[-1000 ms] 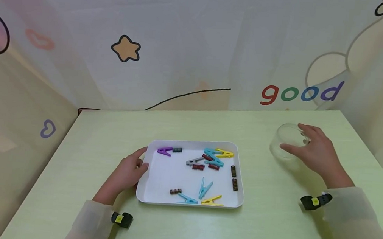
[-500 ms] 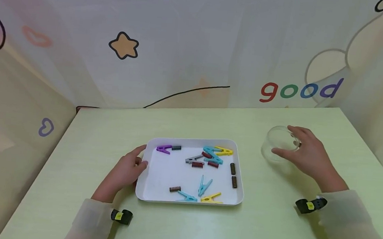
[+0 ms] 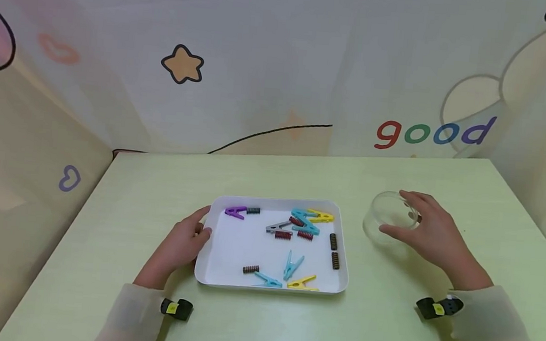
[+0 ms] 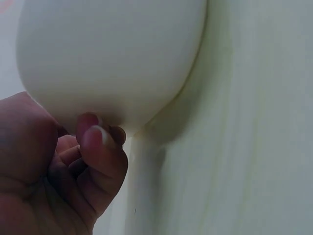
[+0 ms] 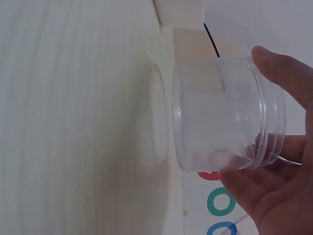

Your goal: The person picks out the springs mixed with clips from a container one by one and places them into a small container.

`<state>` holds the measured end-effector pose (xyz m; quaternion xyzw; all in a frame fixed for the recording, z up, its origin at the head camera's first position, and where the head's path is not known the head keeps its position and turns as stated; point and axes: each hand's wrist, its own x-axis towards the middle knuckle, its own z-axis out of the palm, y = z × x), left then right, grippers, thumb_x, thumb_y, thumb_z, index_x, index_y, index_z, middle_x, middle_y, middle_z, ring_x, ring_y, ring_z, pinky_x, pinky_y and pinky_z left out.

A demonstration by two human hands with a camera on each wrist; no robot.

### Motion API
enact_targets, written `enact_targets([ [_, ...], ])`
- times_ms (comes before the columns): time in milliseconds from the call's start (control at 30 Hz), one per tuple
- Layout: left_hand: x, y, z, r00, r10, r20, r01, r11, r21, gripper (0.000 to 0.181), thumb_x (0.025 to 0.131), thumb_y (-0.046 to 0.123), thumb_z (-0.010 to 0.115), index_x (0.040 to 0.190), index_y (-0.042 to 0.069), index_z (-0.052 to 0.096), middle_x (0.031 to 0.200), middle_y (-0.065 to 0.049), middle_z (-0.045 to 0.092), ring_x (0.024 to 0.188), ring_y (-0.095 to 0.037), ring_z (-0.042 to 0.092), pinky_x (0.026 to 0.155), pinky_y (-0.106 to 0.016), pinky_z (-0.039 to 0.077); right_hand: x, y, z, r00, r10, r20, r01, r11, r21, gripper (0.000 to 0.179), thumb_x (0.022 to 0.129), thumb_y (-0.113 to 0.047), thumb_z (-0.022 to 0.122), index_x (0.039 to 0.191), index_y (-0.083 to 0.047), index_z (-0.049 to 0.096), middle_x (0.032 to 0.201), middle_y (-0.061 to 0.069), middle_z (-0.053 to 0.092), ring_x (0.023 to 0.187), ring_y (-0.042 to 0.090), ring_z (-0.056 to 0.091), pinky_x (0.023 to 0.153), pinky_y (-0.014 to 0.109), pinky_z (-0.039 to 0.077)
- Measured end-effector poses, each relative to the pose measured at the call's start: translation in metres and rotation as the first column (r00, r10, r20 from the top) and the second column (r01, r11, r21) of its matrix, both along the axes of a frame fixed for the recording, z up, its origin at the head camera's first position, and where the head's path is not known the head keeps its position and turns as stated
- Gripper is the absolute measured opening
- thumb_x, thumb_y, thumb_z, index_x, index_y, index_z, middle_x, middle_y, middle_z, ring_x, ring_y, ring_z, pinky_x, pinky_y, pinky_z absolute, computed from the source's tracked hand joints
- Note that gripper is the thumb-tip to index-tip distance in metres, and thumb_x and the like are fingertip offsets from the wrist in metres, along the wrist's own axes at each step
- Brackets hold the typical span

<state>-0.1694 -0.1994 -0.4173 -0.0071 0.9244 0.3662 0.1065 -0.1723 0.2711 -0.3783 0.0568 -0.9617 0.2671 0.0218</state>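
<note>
My left hand grips the left side of a white rectangular tray, thumb at the rim; in the left wrist view, curled fingers touch its outer wall. Small plastic clothespins lie in the tray: a purple clothespin, a grey clothespin, two yellow and several blue. Among them lie several small coil springs, reddish, brown and dark. Right of the tray, my right hand holds a clear jar around its threaded rim, thumb and fingers on opposite sides. Its base is close over the table.
The pale green table reaches back to a printed cloth with a star and the word "good". Cloth also hangs at both sides. Black bands with small modules are on both wrists.
My right hand has brought the jar left and nearer to me, closer to the tray. The left hand stays at the tray's left side, and the tray's contents lie as before.
</note>
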Motion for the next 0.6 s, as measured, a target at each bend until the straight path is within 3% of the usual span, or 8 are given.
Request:
enact_targets([
  [433,-0.001,-0.003,0.000,0.997,-0.016,-0.082,0.014,1.000,-0.022,0.056,0.100,0.021,0.046,0.153,0.014,0.028,0.100,-0.015,0.064,0.068,-0.019,0.055,0.060,-0.028,0.047,0.006,-0.017,-0.002,0.999,0.038,0.004,-0.038,0.999,-0.012,0.096,0.076,-0.060,0.073,0.148,-0.007,0.037,0.148,0.023,0.036,0.115,0.044,0.053,0.088,0.062,0.048],
  [600,-0.002,-0.001,0.000,0.997,-0.008,-0.082,0.006,1.000,-0.017,0.055,0.100,0.021,0.047,0.152,0.014,0.030,0.095,-0.014,0.062,0.067,-0.019,0.053,0.058,-0.029,0.046,0.007,-0.020,-0.003,0.998,0.048,0.030,-0.047,0.999,-0.018,0.096,0.076,-0.059,0.074,0.149,-0.009,0.036,0.150,0.022,0.034,0.117,0.045,0.051,0.088,0.063,0.048],
])
